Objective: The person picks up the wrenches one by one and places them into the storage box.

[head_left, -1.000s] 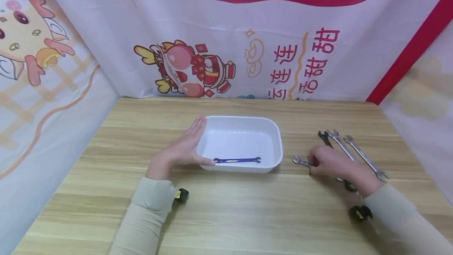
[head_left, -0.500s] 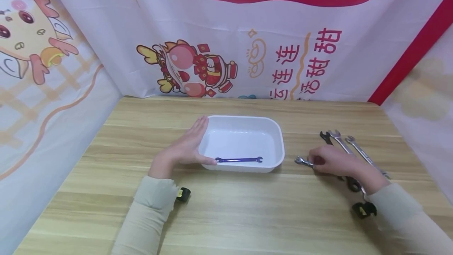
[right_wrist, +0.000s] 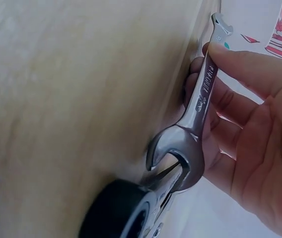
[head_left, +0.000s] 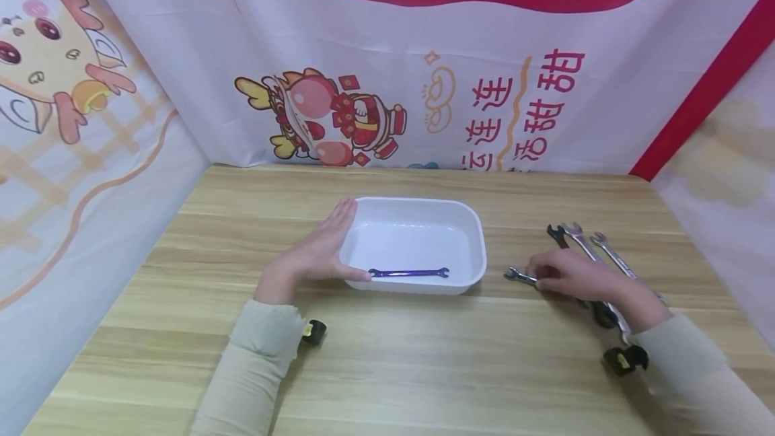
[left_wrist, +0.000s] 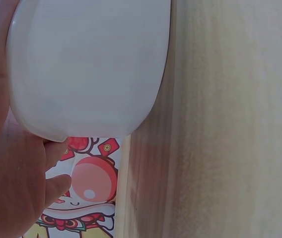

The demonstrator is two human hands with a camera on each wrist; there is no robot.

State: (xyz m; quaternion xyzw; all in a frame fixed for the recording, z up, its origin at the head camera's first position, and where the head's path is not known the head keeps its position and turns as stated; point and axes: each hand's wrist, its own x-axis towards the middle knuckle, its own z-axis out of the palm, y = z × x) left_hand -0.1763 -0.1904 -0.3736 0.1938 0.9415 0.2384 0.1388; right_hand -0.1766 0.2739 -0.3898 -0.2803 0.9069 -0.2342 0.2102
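Observation:
In the head view, my left hand [head_left: 317, 251] rests against the left end of a white plastic tray [head_left: 418, 288], its thumb by the near rim and its fingers along the far corner. A purple double open-end wrench [head_left: 409, 273] lies inside, near the tray's front wall. My right hand [head_left: 572, 276] pinches a small silver open-end wrench [right_wrist: 203, 94] between thumb and fingers, low over the table. One of its ends sticks out toward the tray. In the right wrist view, its larger end overlaps other tools beneath.
Around my right hand lie a black wrench [head_left: 556, 234], a long silver wrench [head_left: 582, 242] and another silver wrench [head_left: 614, 256], partly hidden by the arm. A black round part [right_wrist: 113, 210] sits among them. Printed cloth [head_left: 418, 86] hangs behind the wooden table [head_left: 424, 362].
The small silver wrench has turned slightly in my right hand, and that hand has barely moved. The view has shifted a little. My left hand stays at the tray.

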